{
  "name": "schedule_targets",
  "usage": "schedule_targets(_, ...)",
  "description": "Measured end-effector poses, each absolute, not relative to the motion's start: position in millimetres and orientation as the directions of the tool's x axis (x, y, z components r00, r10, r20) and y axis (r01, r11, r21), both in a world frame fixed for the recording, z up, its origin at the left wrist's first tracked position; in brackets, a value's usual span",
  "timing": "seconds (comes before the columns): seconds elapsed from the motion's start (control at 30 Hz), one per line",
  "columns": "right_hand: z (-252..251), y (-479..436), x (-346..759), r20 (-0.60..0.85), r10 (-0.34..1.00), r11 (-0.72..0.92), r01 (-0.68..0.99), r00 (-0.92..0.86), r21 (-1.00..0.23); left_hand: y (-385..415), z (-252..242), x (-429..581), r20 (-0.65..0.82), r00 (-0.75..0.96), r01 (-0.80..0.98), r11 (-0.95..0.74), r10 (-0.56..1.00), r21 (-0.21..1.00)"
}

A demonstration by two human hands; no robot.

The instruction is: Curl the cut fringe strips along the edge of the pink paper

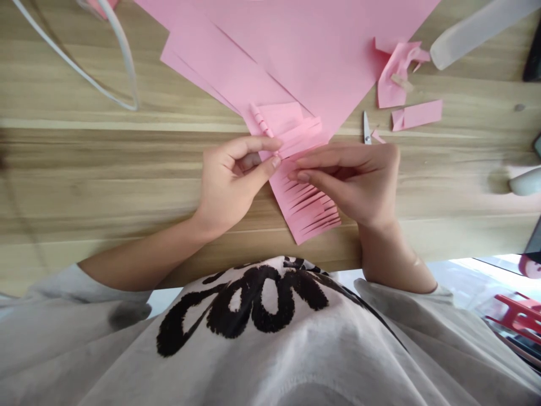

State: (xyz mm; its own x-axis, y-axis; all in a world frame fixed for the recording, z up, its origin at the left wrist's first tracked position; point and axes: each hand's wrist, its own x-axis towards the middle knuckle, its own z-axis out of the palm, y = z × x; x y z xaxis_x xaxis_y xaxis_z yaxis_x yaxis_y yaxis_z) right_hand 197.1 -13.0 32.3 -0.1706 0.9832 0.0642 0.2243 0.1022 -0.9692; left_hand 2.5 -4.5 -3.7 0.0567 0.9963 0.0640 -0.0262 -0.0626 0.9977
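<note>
A pink paper strip (291,208), cut into a fringe along its right side, lies slanting on the wooden table in front of me. My left hand (236,180) pinches the strip's uncut edge between thumb and fingertips, close to a narrow rolled part (261,119) at the upper left. From the other side, my right hand (350,175) has thumb and fingers pressed together on one of the fringe's thin strips. The exact hold of the right fingertips is partly hidden. Below both hands the cut strips fan out, and some overlap.
Large pink sheets (321,39) cover the table's far middle. To their right lie crumpled pink scraps (393,76), a folded pink piece (418,115) and small scissors (366,128), partly behind my right hand. A white cable (127,62) loops at the upper left.
</note>
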Motion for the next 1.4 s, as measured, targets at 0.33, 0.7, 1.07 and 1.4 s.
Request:
schedule_targets(0.33,30.9,-12.9,200.1,0.034,0.976,0.083,0.225,-0.215,-0.971,-5.0,-2.7,3.1,0.082,0.053,-0.042,-0.08,0.995,0.996)
schedule_targets(0.7,37.2,-10.9,199.1,0.065,0.965,0.138,0.278,-0.256,-0.951,-5.4,-0.2,4.0,0.073,0.033,-0.034,-0.072,0.997,0.997)
schedule_targets(1.07,41.3,-14.3,193.5,-0.003,0.999,0.011,0.27,-0.053,-0.963,-4.6,-1.4,3.4,0.086,0.054,-0.051,-0.083,0.995,0.995)
schedule_targets(1.4,40.6,-15.7,194.2,-0.037,0.998,-0.023,0.283,-0.041,-0.959,-4.4,0.5,2.3,0.088,0.069,-0.014,-0.088,0.994,0.996)
